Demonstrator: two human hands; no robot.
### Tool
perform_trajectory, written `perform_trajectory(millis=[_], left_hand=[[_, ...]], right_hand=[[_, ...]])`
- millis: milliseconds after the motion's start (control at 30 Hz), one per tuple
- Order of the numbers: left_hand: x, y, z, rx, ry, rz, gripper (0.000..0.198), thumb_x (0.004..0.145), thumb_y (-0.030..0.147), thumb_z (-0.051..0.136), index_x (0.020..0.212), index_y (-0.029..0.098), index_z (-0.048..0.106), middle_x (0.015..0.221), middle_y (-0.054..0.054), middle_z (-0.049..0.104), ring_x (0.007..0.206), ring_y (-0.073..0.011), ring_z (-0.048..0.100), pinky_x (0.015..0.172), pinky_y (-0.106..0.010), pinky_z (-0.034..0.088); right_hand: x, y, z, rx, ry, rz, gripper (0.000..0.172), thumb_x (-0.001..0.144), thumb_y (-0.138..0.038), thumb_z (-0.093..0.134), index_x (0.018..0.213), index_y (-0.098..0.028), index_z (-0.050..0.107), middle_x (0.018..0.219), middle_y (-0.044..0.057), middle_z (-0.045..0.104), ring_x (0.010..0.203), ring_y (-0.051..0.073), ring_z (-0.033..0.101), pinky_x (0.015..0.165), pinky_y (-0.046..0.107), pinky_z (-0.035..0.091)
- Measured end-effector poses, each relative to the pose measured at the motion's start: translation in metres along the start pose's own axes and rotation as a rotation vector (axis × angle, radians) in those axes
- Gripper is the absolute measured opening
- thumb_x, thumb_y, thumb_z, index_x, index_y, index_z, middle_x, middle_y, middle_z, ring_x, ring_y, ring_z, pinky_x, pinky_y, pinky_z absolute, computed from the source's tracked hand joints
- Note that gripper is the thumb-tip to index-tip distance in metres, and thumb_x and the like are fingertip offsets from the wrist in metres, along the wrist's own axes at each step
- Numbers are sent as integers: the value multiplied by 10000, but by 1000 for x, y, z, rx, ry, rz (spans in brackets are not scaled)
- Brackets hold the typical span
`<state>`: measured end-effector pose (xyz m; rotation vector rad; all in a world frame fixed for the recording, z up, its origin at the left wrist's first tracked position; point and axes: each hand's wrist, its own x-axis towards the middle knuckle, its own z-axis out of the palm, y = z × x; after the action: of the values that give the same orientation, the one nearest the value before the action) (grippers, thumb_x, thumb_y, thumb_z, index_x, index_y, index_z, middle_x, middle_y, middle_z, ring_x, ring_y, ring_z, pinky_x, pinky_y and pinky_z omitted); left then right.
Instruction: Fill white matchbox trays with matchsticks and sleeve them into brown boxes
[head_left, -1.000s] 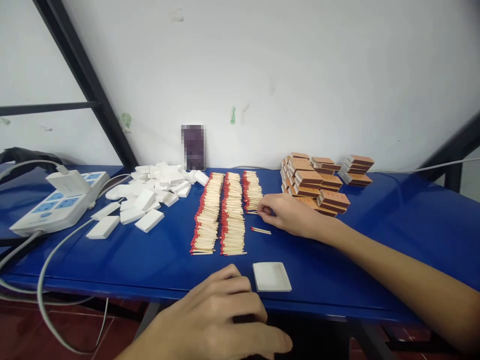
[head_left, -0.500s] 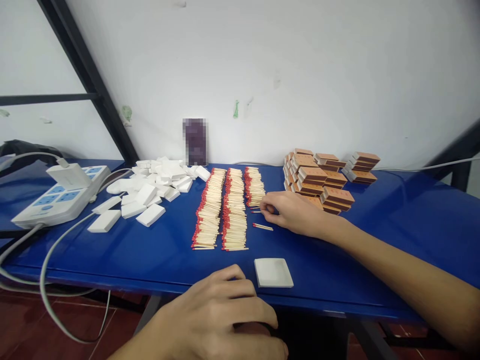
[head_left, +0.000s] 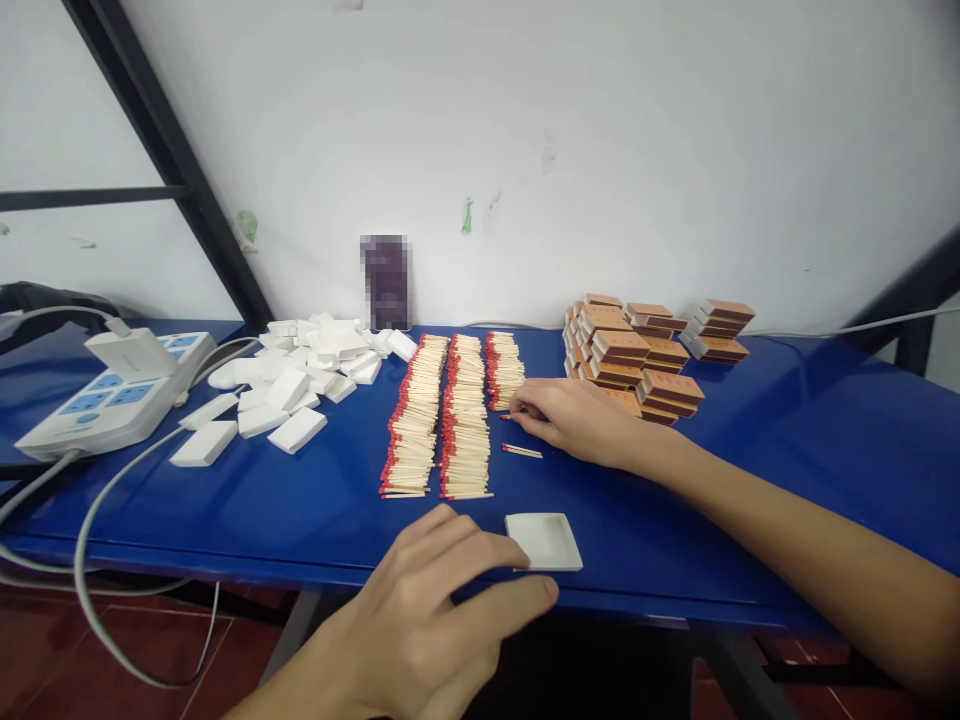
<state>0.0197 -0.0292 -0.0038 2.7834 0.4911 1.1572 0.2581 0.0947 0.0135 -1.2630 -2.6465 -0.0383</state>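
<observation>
My right hand (head_left: pixel 559 412) is closed in a pinch at the near end of the short third row of red-tipped matches (head_left: pixel 505 362). A red match head (head_left: pixel 506 417) pokes out by its fingertips; the stick is hidden by the hand. Two loose matches (head_left: pixel 523 451) lie side by side just below it. At the table's front edge, my left hand (head_left: pixel 439 600) is open, thumb and index finger apart. Its index fingertip overlaps the left corner of a shallow white matchbox tray (head_left: pixel 551 543); whether it touches I cannot tell. The tray holds nothing.
Two long match rows (head_left: pixel 409 430) (head_left: pixel 463 430) lie left of the third. Behind them on the left is a heap of white trays (head_left: pixel 300 370), beside a power strip (head_left: pixel 112 400) with cables. Brown matchboxes (head_left: pixel 622 345) are stacked at back right. A blurred-out dark panel (head_left: pixel 388 285) leans on the wall.
My left hand has turned and spread its thumb and index finger, reaching the tray's corner. My right hand has shifted slightly left, onto the match at the row's end.
</observation>
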Motion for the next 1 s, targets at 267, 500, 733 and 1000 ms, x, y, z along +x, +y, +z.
perform_trajectory(millis=[267,500,733,1000], left_hand=[[-2,2,-3,-195,13,-228,397,925,161,384,1234,154,634,995,-108,684,826,-225,666,724,-346,540],[-5,4,-3,-230,79,-274,548,761,73,383,1239,213,611,1028,-65,707,785,-199,674,659,-301,543],[-4,4,-4,-361,152,-304,421,634,117,412,994,162,626,897,-66,653,744,-189,619,645,-314,517],[2,4,6,-131,113,-230,268,818,58,449,990,110,647,836,-92,648,723,-182,596,611,-304,486]], right_hand=[[-10,-16,-9,27,-87,7,187,1010,-320,465,917,-205,579,900,34,649,775,177,584,651,283,358],[-12,-13,-3,22,-90,-39,222,1046,-343,392,977,-197,545,1000,52,581,783,170,580,649,292,384],[-18,-14,-8,60,-118,-32,250,1054,-351,360,939,-210,530,983,37,557,719,151,559,613,291,379],[-25,-19,-12,84,-150,-43,294,1054,-396,353,927,-216,547,963,36,585,729,160,584,636,295,403]])
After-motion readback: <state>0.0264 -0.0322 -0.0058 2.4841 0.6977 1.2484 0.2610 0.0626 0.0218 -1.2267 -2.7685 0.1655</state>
